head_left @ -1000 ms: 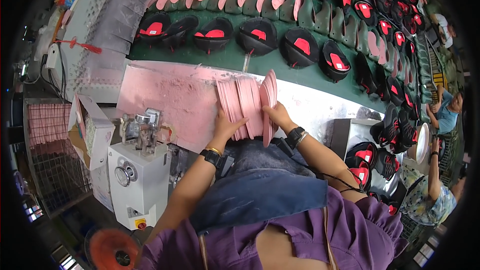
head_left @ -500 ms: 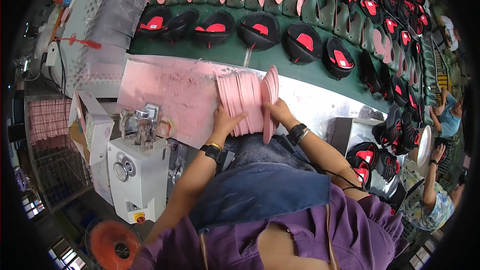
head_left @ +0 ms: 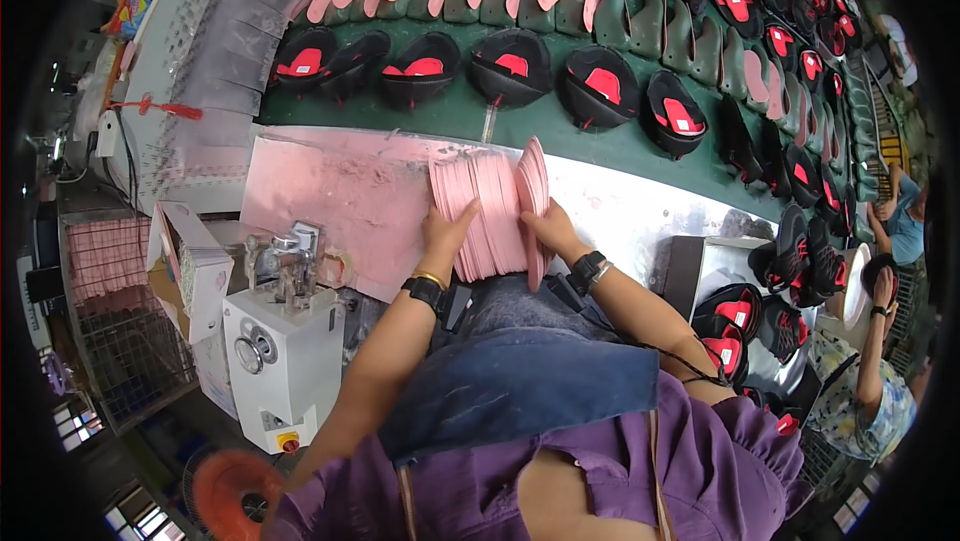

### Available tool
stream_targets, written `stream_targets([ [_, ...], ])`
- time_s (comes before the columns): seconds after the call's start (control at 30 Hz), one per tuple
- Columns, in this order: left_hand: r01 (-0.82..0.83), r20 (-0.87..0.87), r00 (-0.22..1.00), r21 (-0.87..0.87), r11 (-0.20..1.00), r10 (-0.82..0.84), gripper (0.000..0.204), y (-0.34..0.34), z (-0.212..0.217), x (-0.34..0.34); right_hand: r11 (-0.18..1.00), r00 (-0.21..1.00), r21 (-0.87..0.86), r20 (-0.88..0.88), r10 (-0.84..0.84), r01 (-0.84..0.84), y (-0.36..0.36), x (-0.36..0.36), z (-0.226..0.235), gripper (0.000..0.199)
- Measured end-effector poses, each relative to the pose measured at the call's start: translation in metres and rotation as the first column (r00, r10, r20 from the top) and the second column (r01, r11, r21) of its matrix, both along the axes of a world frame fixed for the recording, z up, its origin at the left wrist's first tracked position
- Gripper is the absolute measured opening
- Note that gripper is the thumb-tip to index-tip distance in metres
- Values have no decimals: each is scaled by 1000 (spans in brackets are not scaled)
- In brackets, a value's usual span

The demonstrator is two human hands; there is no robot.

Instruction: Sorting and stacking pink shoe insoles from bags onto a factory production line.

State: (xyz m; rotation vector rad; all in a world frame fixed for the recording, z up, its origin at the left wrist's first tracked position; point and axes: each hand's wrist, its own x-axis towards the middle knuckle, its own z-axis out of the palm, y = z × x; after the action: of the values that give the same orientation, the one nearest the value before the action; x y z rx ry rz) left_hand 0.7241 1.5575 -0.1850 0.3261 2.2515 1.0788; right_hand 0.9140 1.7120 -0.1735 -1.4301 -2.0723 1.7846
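Observation:
A thick row of thin pink insole boards (head_left: 488,211) stands on edge on the worktable near my body. My left hand (head_left: 446,239) clasps the left end of that row, thumb over the top edges. At the right end, a smaller bunch of pink insole boards (head_left: 534,186) tilts slightly apart from the row, its long edges standing higher. My right hand (head_left: 556,233) holds this bunch from its right side, the thumb toward the row. The fingers of both hands are partly hidden behind the boards.
Beneath the boards lies a metal work surface (head_left: 625,211), dusted pink on the left. A white machine (head_left: 285,361) stands at left. Beyond, a green conveyor (head_left: 395,116) carries black-and-red shoe uppers (head_left: 510,66) and green lasts (head_left: 610,21). A metal box (head_left: 690,271) sits at right, near co-workers.
The small bunch in my right hand looks narrower and sits slightly further left. My left thumb has lifted along the row. At far right, a co-worker's hand now holds up a dark piece.

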Motion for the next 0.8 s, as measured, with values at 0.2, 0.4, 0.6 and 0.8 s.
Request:
stream_targets([
  [0.2, -38, -129, 991, -123, 992, 22, 82, 23, 27, 5, 999, 1000, -46, -24, -13, 12, 6, 6, -5, 66],
  [0.4, -95, -55, 994, 30, 995, 97, 82, 15, 15, -5, 999, 1000, -52, 15, -10, 10, 1, -7, 9, 64],
  [0.6, -78, 352, 936, 183, 980, 9, 71, 8, 53, 9, 960, 997, -272, -12, -77, 71, 9, -1, 20, 54],
  [0.8, -41, 429, 898, 314, 949, -103, 63, 0, 73, 11, 813, 967, -581, -221, -123, -30, 6, -17, 26, 50],
])
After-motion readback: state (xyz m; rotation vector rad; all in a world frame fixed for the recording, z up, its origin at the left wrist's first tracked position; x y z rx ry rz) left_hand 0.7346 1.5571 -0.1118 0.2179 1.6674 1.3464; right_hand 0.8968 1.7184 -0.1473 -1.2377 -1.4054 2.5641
